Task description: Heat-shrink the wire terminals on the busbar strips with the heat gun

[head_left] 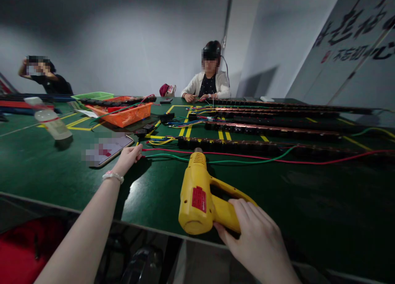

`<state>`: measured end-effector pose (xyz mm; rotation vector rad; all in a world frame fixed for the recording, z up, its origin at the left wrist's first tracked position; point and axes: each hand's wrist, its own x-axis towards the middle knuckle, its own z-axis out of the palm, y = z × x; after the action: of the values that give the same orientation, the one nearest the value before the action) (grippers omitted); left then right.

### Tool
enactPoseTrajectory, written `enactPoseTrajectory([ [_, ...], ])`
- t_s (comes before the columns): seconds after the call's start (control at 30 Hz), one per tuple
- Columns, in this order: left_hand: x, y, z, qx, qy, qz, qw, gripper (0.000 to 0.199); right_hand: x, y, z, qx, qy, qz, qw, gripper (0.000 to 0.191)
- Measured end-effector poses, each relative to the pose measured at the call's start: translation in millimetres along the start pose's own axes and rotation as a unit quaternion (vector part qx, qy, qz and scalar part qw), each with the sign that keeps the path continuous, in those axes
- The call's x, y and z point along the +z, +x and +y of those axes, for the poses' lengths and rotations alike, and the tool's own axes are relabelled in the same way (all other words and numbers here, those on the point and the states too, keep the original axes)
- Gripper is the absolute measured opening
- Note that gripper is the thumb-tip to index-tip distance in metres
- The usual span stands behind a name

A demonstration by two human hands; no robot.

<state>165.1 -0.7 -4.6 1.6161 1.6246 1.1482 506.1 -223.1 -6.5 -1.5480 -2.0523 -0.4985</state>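
Observation:
My right hand (256, 230) is wrapped around the handle of a yellow heat gun (193, 193) with a red label. Its metal nozzle points away from me, towards the wires. My left hand (131, 157) is closed in a pinch at the left ends of a red wire (240, 155) and a green wire (247, 162). Exactly what sits between those fingertips is partly hidden. Both wires run right across the table, past the nozzle. Just left of my left hand lies a phone (123, 146), screen up.
Long dark strips (271, 129) with wire leads lie across the green table (324, 201). An orange basket (129, 116) and a green basket (98, 95) hold parts. A bottle (52, 121) stands left. One person (208, 76) sits opposite; another (55, 82) is far left.

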Motion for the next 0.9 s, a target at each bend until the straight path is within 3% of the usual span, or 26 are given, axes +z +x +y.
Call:
enactPoseTrajectory([
  [0.53, -0.1, -1, -3, 0.026, 0.020, -0.030, 0.999, 0.049, 24, 35, -74, 0.019, 0.124, -0.067, 0.990, 0.031],
  [0.7, 0.8, 0, -3, 0.040, 0.025, -0.027, 0.999, 0.048, 30, 43, -90, 0.003, 0.154, -0.084, 0.984, 0.036],
  [0.9, 0.8, -1, -3, 0.009, 0.015, -0.023, 1.000, 0.047, 36, 48, -103, -0.002, 0.179, -0.088, 0.980, 0.041],
])
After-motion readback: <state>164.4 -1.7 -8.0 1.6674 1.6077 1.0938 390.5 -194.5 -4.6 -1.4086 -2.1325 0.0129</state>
